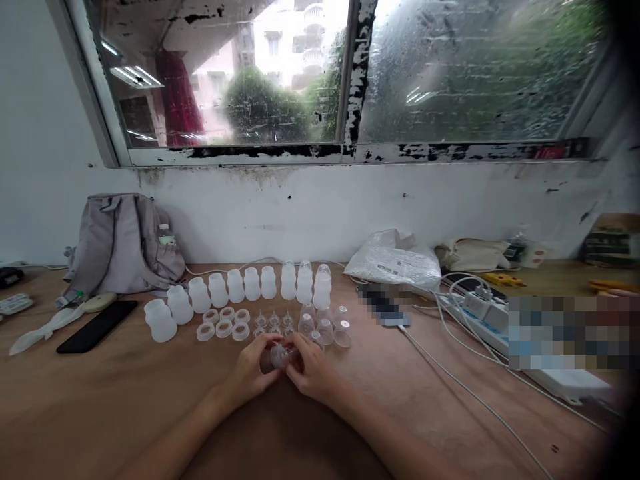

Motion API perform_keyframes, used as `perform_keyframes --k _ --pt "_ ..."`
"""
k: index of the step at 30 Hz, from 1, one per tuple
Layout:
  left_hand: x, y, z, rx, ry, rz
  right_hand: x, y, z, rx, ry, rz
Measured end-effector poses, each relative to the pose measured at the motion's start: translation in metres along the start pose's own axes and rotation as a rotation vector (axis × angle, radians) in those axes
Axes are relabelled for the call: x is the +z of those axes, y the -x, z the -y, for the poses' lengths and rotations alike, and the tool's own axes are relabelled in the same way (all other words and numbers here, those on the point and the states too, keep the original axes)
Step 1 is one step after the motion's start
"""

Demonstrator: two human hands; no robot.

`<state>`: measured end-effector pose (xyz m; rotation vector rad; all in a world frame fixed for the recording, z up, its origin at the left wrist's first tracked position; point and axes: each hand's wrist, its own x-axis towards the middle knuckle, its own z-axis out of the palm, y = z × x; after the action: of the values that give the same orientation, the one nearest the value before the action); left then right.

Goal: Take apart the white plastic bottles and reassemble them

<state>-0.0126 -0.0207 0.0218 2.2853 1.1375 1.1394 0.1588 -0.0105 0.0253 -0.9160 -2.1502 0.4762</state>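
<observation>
Close together in front of me, my left hand [257, 367] and my right hand [313, 367] are both closed around a small translucent ringed bottle part [279, 357]. It looks like a screw ring, perhaps with a nipple in it; fingers cover much of it. Just beyond lie clear bottle nipples [273, 321], several translucent screw rings [224, 328] to their left, and clear caps [325, 331] to their right. Behind these, a curved row of frosted baby bottle bodies [218, 290] stands on the table. Three capped baby bottles [304, 283] stand at the row's right end.
On the left are a black phone [97, 327], a white plastic wrapper [47, 331] and a grey backpack [123, 240]. To the right are a plastic bag [395, 260], a charging phone [387, 307], a power strip [565, 381] and loose cables [465, 393]. A wall and window stand behind.
</observation>
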Motion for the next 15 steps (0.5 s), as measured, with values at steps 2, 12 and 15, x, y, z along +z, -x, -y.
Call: perform_keyframes --k 2,12,15 --pt "0.0 0.001 0.002 0.001 -0.021 -0.016 0.001 0.0 -0.001 -0.001 0.019 -0.01" --pt "-0.004 0.006 0.006 0.03 -0.091 0.077 0.021 -0.001 -0.008 0.066 0.03 -0.026" --pt "-0.003 0.006 0.002 0.004 -0.111 0.096 0.027 -0.003 -0.012 0.085 0.032 -0.032"
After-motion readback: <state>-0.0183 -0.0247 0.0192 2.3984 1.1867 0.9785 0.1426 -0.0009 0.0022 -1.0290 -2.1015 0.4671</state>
